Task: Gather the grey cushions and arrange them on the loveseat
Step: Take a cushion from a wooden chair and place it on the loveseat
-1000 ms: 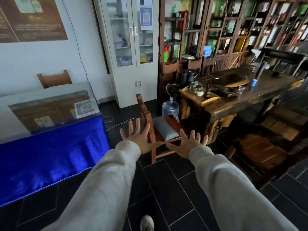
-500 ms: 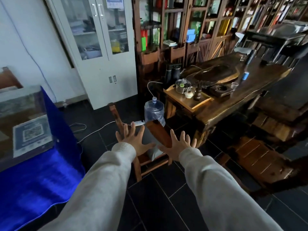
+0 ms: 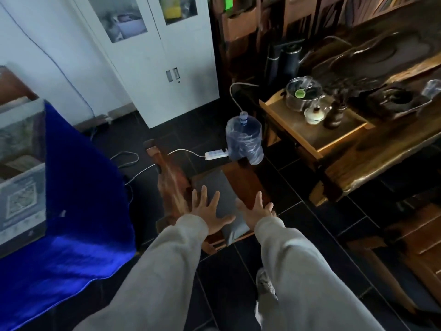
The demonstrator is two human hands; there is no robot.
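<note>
A flat grey cushion (image 3: 218, 187) lies on the seat of a wooden chair (image 3: 170, 177) in the middle of the view. My left hand (image 3: 209, 211) hovers over the cushion's near left part with fingers spread and nothing in it. My right hand (image 3: 256, 210) is spread over the cushion's near right edge, also empty. Whether either palm touches the cushion I cannot tell. Both arms wear grey sleeves. No loveseat is in view.
A blue cloth (image 3: 76, 211) drapes a table at the left. A water jug (image 3: 244, 138) and a power strip (image 3: 216, 154) sit on the dark tiled floor behind the chair. A heavy wooden tea table (image 3: 372, 149) fills the right; a white cabinet (image 3: 167, 56) stands behind.
I have come closer to the chair and the view tilted down. Both spread hands moved from in front of the chair to over the grey cushion.
</note>
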